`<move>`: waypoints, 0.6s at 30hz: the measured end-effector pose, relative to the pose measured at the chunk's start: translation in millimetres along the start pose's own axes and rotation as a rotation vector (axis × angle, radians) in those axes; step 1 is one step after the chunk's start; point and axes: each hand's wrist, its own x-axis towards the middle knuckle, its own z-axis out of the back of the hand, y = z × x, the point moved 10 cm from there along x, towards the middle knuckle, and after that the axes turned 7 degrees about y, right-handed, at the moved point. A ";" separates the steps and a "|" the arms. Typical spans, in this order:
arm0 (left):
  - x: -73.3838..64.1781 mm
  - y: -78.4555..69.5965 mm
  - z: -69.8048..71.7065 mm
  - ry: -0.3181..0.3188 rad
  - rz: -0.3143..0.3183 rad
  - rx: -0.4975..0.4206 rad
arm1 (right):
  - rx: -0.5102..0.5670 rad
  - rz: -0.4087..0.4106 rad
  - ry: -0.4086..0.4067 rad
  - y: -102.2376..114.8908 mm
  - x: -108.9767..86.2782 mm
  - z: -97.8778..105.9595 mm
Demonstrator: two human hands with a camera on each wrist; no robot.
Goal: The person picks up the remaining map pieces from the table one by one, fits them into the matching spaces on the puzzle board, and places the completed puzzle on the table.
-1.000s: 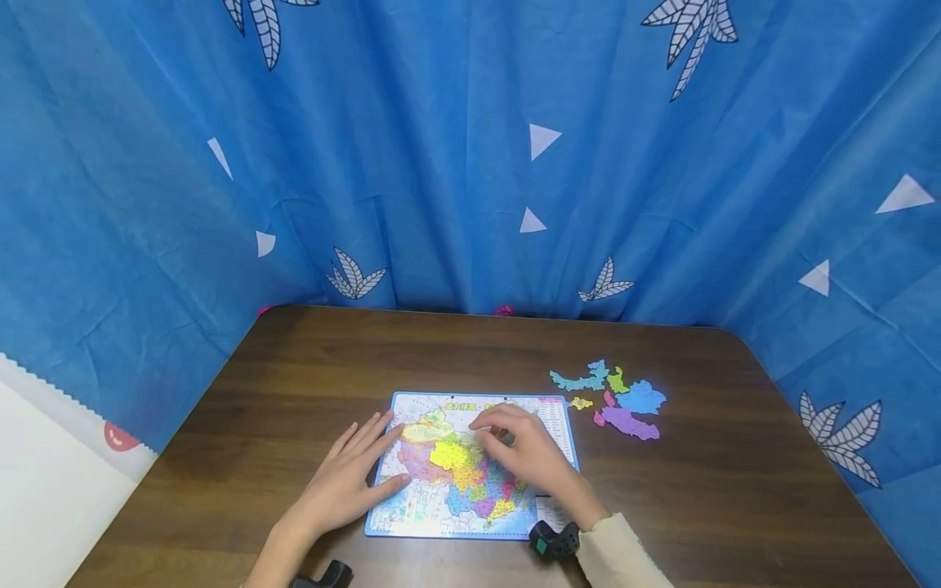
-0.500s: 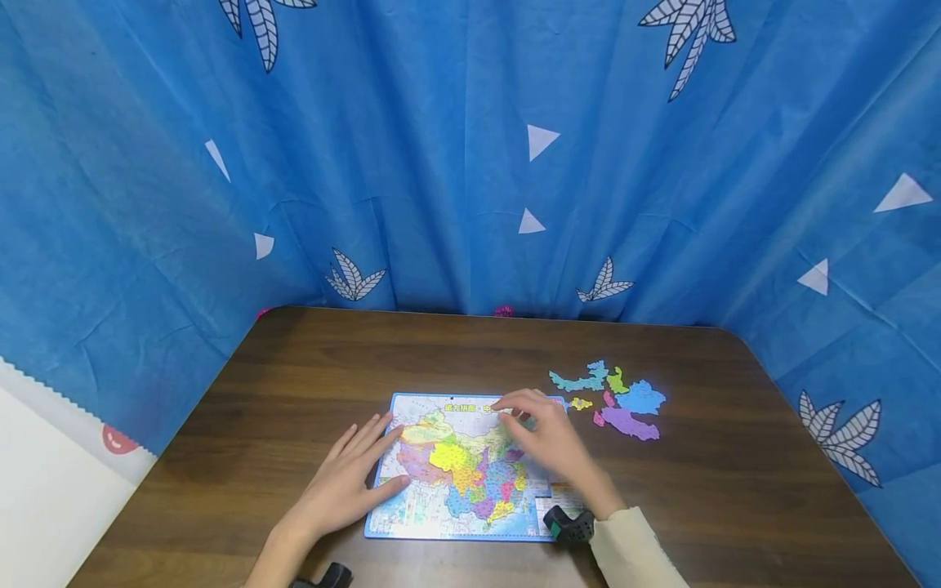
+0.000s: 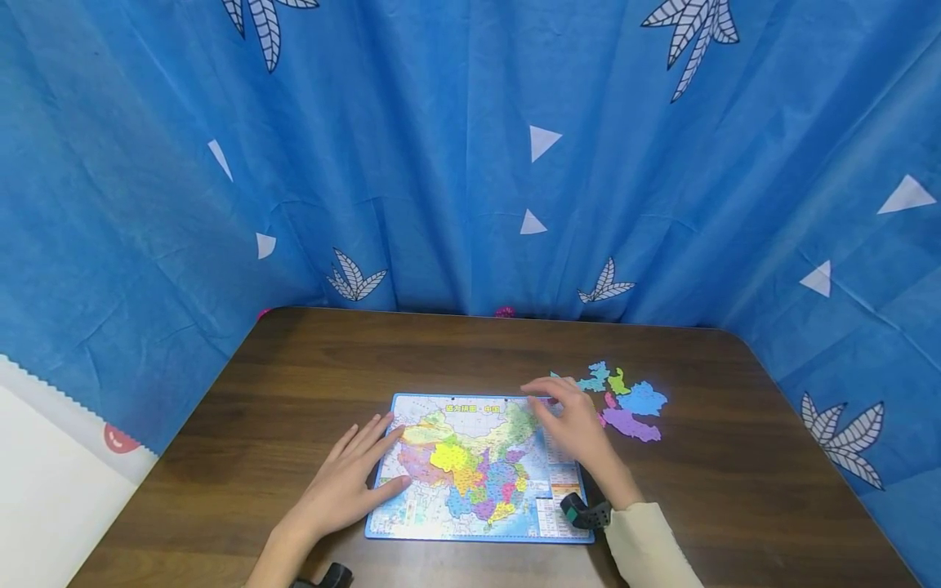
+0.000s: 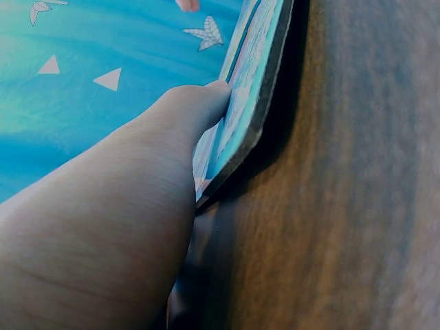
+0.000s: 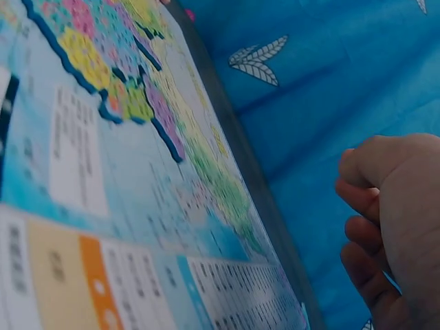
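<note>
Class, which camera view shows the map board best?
The head view: nearly the whole map board is visible. Left wrist shows only a narrow, steeply angled part; right wrist, a larger but slanted part.

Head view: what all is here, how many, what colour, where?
Table: one, brown, across the lower half
Map board: one, multicoloured, blue-rimmed, on the table
Map pieces: count unclear, many colours, on the board
Loose pieces: at least five, blue, purple, green, teal, pink, right of the board
Curtain: one, blue with white shapes, behind the table
White panel: one, white, left edge
Pink bits: two, pink, table's far edge
Wrist devices: two, black, by the board's near corners
Sleeve: one, cream, lower right
Left hand: one, bare, on the board's left side
Right hand: one, bare, over the board's far right corner
</note>
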 end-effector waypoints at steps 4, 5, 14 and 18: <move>-0.5 1.2 -0.4 0.006 0.002 -0.010 | 0.014 -0.040 -0.011 -11.7 -0.9 5.8; -0.6 1.5 -0.2 0.006 0.004 -0.013 | 0.017 -0.045 -0.015 -14.3 -1.0 7.1; -0.7 1.3 0.5 0.009 0.009 -0.009 | 0.030 -0.080 -0.040 -32.2 -2.1 16.3; -0.3 1.8 0.4 0.016 0.020 -0.009 | 0.034 -0.077 -0.058 -39.4 -2.2 20.6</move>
